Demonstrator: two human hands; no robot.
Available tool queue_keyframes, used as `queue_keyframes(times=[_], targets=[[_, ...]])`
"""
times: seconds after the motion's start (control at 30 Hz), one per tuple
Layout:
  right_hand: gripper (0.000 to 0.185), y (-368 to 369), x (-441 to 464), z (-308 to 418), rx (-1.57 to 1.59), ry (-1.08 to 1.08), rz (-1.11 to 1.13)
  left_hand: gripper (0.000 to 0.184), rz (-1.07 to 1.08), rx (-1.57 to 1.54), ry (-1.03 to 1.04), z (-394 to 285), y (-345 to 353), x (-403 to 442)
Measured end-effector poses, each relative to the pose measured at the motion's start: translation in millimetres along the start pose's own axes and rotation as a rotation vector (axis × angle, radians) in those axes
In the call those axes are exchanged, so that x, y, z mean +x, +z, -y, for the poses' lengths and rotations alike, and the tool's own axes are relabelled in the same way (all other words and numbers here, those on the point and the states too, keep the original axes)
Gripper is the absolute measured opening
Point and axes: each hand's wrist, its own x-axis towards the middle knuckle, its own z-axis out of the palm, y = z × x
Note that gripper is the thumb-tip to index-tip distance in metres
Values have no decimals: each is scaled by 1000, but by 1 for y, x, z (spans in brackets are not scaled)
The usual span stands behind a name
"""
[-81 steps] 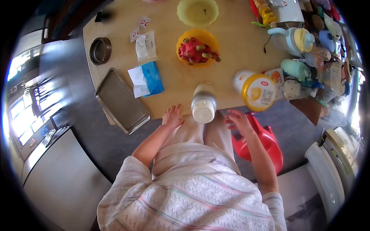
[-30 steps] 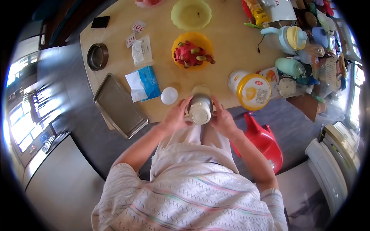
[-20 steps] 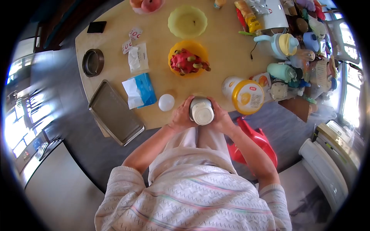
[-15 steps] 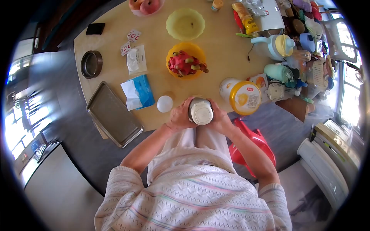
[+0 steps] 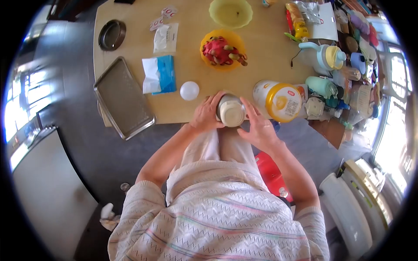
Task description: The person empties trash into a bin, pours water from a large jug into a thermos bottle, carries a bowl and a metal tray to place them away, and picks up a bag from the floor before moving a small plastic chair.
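Observation:
A jar or bottle with a cream lid (image 5: 232, 114) and grey body stands at the table's front edge, between my hands. My left hand (image 5: 207, 114) wraps round its left side. On the other side, my right hand (image 5: 259, 129) has its thumb and fingers spread apart, the fingertips close to the jar. A white round cap or ball (image 5: 189, 90) lies to the left of the jar. To the right stands a big tub with a yellow lid (image 5: 284, 102). Whatever is inside the jar is hidden.
On the table (image 5: 187, 43) are a metal tray (image 5: 125, 98), a blue tissue pack (image 5: 166, 75), a brown ashtray (image 5: 112, 35), an orange bowl (image 5: 240, 41) with dragon fruit (image 5: 220, 51), and a pale green bowl (image 5: 230, 13). Jugs and bottles crowd the right. A red stool (image 5: 271, 172) stands below.
My hands came together round the jar, and my right hand has since loosened and spread. The white round object appeared left of the jar. The view has shifted.

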Motion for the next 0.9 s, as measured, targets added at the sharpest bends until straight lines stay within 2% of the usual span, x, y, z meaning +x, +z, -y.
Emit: queue_keyframes(times=[0.03,0.13,0.27,0.4,0.57,0.67,0.9], targets=[[80,-8,-2,11,-92,-14,13,86,-57,-30,64,-3,4,0],[75,-20,10,28,-439,68,103,86,-201,-70,58,-19,17,3],[73,-26,33,25,-605,172,78,88,-370,-84,58,-31,43,24],[72,-27,53,4,-573,138,-121,89,-458,-90,44,-39,51,38],[63,-23,81,8,-602,290,-199,91,-527,-155,67,-32,54,54],[62,-16,90,13,-667,244,-209,90,-550,-209,73,-24,48,56],[57,2,95,9,-800,-15,-249,84,-635,-326,171,-9,39,46]])
